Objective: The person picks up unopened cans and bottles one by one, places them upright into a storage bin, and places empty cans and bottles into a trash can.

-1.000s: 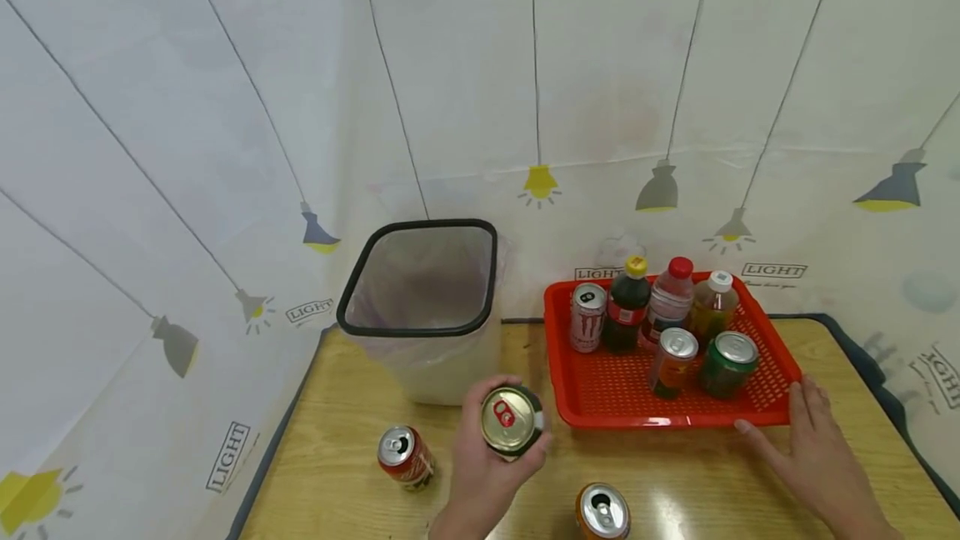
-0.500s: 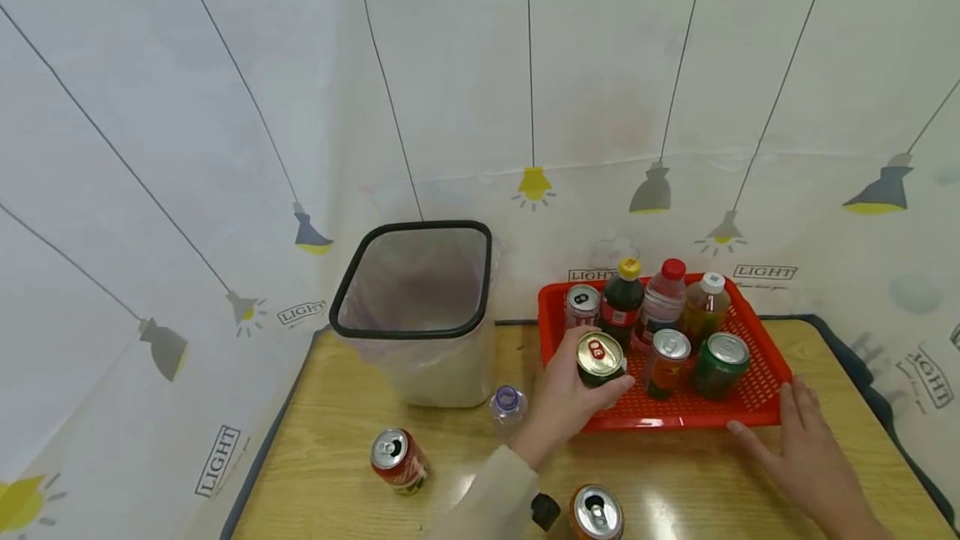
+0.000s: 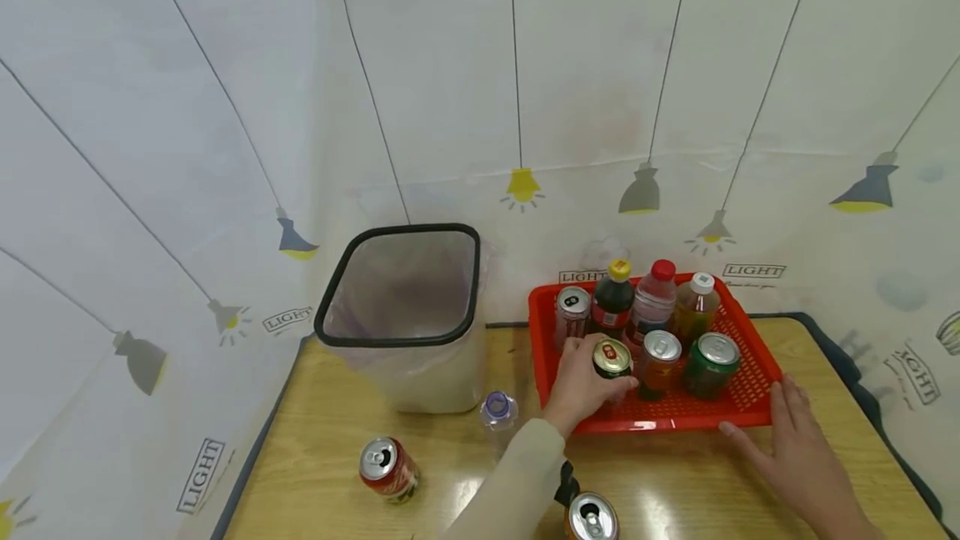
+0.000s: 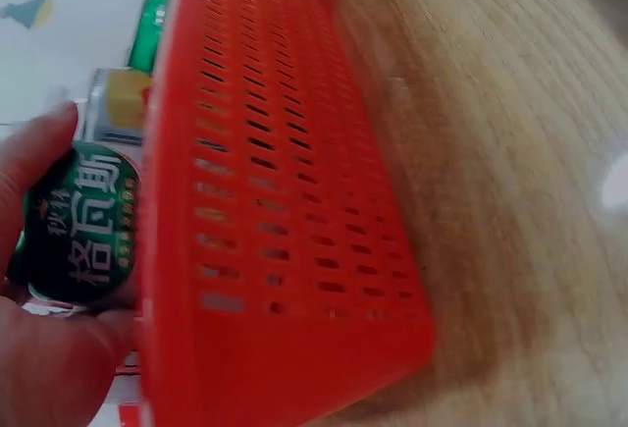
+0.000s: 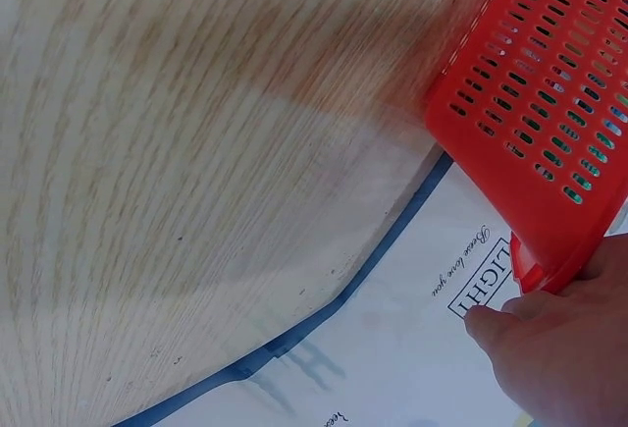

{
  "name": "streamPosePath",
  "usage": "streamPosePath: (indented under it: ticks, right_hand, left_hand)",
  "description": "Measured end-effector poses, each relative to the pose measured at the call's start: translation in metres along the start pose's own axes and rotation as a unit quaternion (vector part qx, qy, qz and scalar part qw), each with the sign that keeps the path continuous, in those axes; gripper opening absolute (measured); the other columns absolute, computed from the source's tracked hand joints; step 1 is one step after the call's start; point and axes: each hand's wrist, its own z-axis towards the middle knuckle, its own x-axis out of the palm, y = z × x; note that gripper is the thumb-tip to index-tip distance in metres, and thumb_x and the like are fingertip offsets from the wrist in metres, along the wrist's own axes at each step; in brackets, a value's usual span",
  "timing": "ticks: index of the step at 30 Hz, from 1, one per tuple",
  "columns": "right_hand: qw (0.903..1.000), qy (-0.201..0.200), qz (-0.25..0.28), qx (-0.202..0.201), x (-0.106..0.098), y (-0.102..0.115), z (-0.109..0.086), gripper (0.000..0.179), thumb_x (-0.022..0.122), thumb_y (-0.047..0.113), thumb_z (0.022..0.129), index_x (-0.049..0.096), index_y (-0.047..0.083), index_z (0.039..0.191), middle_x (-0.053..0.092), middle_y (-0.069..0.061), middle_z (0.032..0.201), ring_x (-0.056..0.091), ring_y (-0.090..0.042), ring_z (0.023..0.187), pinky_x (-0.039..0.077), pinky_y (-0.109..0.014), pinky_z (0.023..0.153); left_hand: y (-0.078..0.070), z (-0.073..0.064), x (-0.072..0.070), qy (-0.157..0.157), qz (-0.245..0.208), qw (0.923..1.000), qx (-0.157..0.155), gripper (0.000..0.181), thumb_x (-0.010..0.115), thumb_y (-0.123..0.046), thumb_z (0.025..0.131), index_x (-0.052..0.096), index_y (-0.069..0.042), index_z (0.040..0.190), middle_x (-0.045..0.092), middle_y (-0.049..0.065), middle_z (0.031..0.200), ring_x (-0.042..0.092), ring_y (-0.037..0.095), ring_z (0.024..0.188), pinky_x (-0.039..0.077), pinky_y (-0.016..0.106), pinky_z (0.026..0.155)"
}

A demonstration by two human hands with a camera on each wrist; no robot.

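Dark green can [image 3: 612,359] is in the left hand [image 3: 585,384], fingers curled round it, at the red basket [image 3: 675,423], can't tell if it's touching bottom. Orange can [image 3: 657,371] just right of that hand, yellow-capped bottle [image 3: 613,300] beyond. Right hand [image 3: 804,461], fingers pretty straight, touches the basket's corner.

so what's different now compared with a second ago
The left hand has carried the dark green can rightward from near the bin and lowered it into the red basket, without letting go. The clear bottle, out of sight at first, now shows. The right hand stays at the basket's right front corner; the red can and the bin stand as before.
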Motion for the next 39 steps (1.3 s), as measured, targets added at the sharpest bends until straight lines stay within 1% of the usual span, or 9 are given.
streamPosePath:
  ticks: [3, 6, 10, 14, 20, 23, 28, 33, 39]
  right_hand:
    - [1.0000, 0.005, 0.000, 0.000, 0.001, 0.002, 0.000, 0.115, 0.053, 0.067, 0.099, 0.004, -0.023, 0.153, -0.009, -0.043, 0.159, -0.002, -0.063, 0.146, 0.026, -0.081, 0.100]
    - [1.0000, 0.007, 0.001, -0.001, 0.002, 0.005, 0.001, 0.116, 0.053, 0.067, 0.098, 0.003, -0.022, 0.153, -0.008, -0.044, 0.159, -0.001, -0.063, 0.146, 0.026, -0.081, 0.099]
    - [1.0000, 0.006, 0.003, -0.003, 0.003, 0.008, 0.001, 0.116, 0.054, 0.068, 0.098, 0.003, -0.021, 0.154, -0.007, -0.044, 0.160, 0.000, -0.063, 0.146, 0.027, -0.081, 0.098]
    - [0.9999, 0.006, 0.006, -0.005, 0.003, 0.010, 0.001, 0.117, 0.053, 0.068, 0.098, 0.002, -0.021, 0.154, -0.008, -0.043, 0.160, 0.000, -0.063, 0.146, 0.026, -0.081, 0.099]
    - [1.0000, 0.000, 0.004, -0.008, -0.001, 0.009, 0.000, 0.116, 0.054, 0.067, 0.098, 0.002, -0.021, 0.153, -0.006, -0.044, 0.160, -0.001, -0.063, 0.147, 0.026, -0.081, 0.100]
    - [1.0000, 0.006, 0.006, -0.004, -0.002, 0.009, 0.001, 0.116, 0.053, 0.067, 0.098, 0.002, -0.022, 0.153, -0.007, -0.044, 0.160, -0.002, -0.063, 0.146, 0.026, -0.081, 0.099]
    - [0.9999, 0.013, 0.007, 0.006, 0.000, 0.007, 0.002, 0.118, 0.052, 0.070, 0.097, 0.001, -0.021, 0.153, -0.008, -0.043, 0.159, -0.001, -0.064, 0.146, 0.027, -0.082, 0.098]
    - [0.9999, 0.010, 0.005, 0.009, 0.002, 0.003, 0.001, 0.118, 0.052, 0.069, 0.097, 0.001, -0.022, 0.153, -0.010, -0.043, 0.159, -0.002, -0.064, 0.146, 0.026, -0.081, 0.099]
    - [0.9999, 0.006, 0.003, 0.013, 0.000, 0.000, 0.001, 0.118, 0.052, 0.069, 0.098, 0.002, -0.022, 0.152, -0.008, -0.044, 0.159, 0.001, -0.064, 0.145, 0.027, -0.082, 0.098]
  left_hand:
    - [0.005, 0.004, 0.003, -0.005, 0.029, 0.9996, 0.003, 0.067, 0.093, -0.030, 0.078, 0.060, -0.016, 0.135, 0.053, -0.003, 0.119, 0.056, 0.012, 0.107, 0.051, 0.031, 0.100]
    - [0.010, 0.006, 0.004, -0.004, 0.054, 0.9984, 0.018, 0.068, 0.094, -0.028, 0.077, 0.061, -0.012, 0.134, 0.056, -0.002, 0.118, 0.057, 0.013, 0.108, 0.051, 0.030, 0.100]
    - [0.014, 0.008, 0.004, -0.001, 0.065, 0.9973, 0.034, 0.067, 0.094, -0.024, 0.076, 0.062, -0.009, 0.132, 0.059, -0.001, 0.116, 0.059, 0.016, 0.106, 0.051, 0.030, 0.099]
    - [0.016, 0.011, 0.004, 0.005, 0.063, 0.9977, 0.025, 0.068, 0.093, -0.023, 0.077, 0.060, -0.010, 0.135, 0.062, 0.000, 0.119, 0.060, 0.016, 0.109, 0.049, 0.031, 0.103]
    - [0.014, 0.011, 0.004, 0.040, 0.051, 0.9979, -0.002, 0.082, 0.092, -0.026, 0.080, 0.049, -0.010, 0.148, 0.061, 0.003, 0.133, 0.059, 0.018, 0.119, 0.046, 0.037, 0.110]
    - [0.013, 0.009, 0.003, 0.047, 0.047, 0.9977, -0.009, 0.086, 0.090, -0.028, 0.081, 0.045, -0.010, 0.152, 0.058, 0.004, 0.140, 0.057, 0.019, 0.125, 0.044, 0.038, 0.113]
    - [0.010, -0.003, -0.003, 0.041, 0.057, 0.9975, 0.006, 0.087, 0.086, -0.032, 0.087, 0.039, -0.009, 0.157, 0.048, 0.007, 0.153, 0.050, 0.022, 0.138, 0.040, 0.040, 0.116]
    - [0.006, -0.021, -0.012, 0.030, 0.052, 0.9977, 0.029, 0.084, 0.081, -0.039, 0.090, 0.038, -0.014, 0.158, 0.043, 0.000, 0.158, 0.046, 0.018, 0.141, 0.040, 0.041, 0.116]
    - [-0.001, -0.048, -0.029, 0.020, 0.049, 0.9953, 0.081, 0.075, 0.077, -0.036, 0.093, 0.041, -0.018, 0.157, 0.043, -0.001, 0.158, 0.047, 0.020, 0.142, 0.043, 0.047, 0.113]
